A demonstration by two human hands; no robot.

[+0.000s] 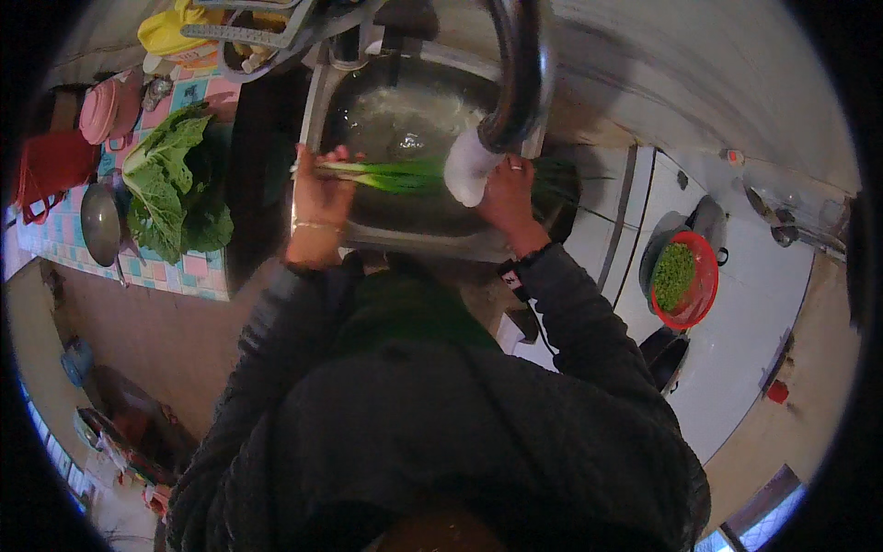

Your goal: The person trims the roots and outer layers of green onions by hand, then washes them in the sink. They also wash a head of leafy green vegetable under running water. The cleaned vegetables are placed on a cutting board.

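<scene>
A bunch of green onions (407, 176) stretches sideways across a metal sink (428, 241). Around its pale root end closes my left hand (321, 207), at the sink's left rim. My right hand (510, 196) grips the bunch farther along its green leaves, whose tips trail past the right rim. Rippling water (407, 121) lies in the basin beneath. Above my right hand curves a metal faucet (521, 76); the white covering (469, 165) on its spout hides part of the leaves and some of my right fingers.
Leafy cabbage (165, 172) and a pan (101, 224) rest on the tiled counter (203, 279) at left. A red bowl (703, 283) of small green pieces stands on the white counter (741, 331) at right. A dish rack (255, 34) overhangs the upper left.
</scene>
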